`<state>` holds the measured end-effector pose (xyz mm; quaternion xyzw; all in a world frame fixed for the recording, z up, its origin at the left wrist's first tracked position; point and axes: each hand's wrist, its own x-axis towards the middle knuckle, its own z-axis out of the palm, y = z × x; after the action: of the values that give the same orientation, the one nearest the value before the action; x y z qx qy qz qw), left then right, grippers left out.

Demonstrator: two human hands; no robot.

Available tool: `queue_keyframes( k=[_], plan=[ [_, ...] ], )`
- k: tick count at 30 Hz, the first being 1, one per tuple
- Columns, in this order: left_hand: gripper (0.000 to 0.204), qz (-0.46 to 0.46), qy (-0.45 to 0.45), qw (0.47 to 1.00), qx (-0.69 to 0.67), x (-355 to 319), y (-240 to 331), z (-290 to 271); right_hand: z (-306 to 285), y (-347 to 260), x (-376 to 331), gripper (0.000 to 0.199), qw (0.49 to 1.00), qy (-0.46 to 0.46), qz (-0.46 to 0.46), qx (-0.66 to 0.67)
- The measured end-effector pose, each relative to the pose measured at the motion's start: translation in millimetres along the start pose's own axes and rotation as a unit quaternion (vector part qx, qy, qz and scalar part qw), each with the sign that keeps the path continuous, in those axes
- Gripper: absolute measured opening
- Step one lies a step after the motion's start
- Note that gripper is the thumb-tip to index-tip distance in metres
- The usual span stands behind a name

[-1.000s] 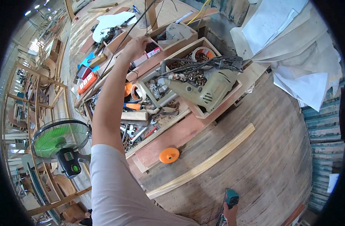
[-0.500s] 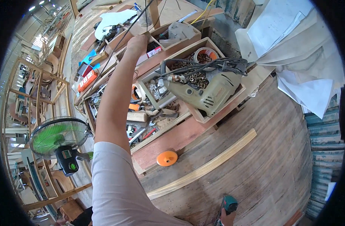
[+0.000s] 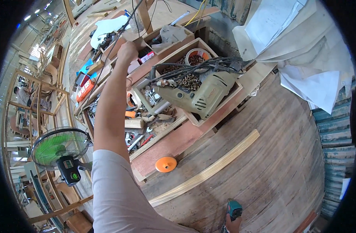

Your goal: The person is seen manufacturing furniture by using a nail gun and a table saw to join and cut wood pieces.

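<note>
Teal tool (image 3: pixel 235 209) in right hand (image 3: pixel 233 224) — streaked tabletop (image 3: pixel 271 155) near corrugated wall (image 3: pixel 336 155).

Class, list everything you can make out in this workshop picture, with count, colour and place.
Corded power tool: one, olive, over the box
Metal fittings: many, brownish, in the box
Hand tools: several, mixed, left of the box
Disc: one, orange, on the bench
Wood strip: one, pale, beside the disc
Fan: one, green, left
Papers: several, white, upper right
Corrugated wall: one, blue-green, right edge
Handheld power tool: one, teal, in the right hand
Sleeve: one, pale grey, lower centre
Left hand: one, bare, upper left
Right hand: one, bare, bottom
</note>
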<state>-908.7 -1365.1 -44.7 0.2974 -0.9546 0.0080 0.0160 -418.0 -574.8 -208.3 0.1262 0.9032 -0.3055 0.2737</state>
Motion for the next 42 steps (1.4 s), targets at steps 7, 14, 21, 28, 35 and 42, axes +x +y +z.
queue_keyframes(
  k=[7, 14, 21, 28, 35, 42],
  plan=[
    [0.018, 0.094, 0.055, 0.988, -0.109, -19, -20, -41, -4, -35, -12, 0.04, 0.988, 0.101, -0.109, -0.028],
    [0.021, 0.082, 0.263, 0.903, -0.33, -111, -6, -55, -11, -67, -14, 0.041, 0.995, 0.099, 0.001, -0.01],
    [0.023, 0.094, 0.362, 0.774, -0.511, -262, -7, -94, -31, -118, -35, 0.038, 0.997, 0.079, 0.021, 0.011],
    [0.006, 0.046, -0.033, 0.642, -0.764, -514, 30, -147, -70, -104, -119, 0.029, 0.962, 0.077, 0.013, 0.26],
    [0.021, 0.101, -0.519, 0.425, -0.735, -816, 33, -89, -118, -66, -221, 0.015, 0.922, 0.12, -0.045, 0.366],
    [0.01, 0.135, -0.57, 0.441, -0.68, -979, 57, -83, -172, 30, -302, 0.019, 0.845, 0.114, -0.133, 0.505]
  ],
)
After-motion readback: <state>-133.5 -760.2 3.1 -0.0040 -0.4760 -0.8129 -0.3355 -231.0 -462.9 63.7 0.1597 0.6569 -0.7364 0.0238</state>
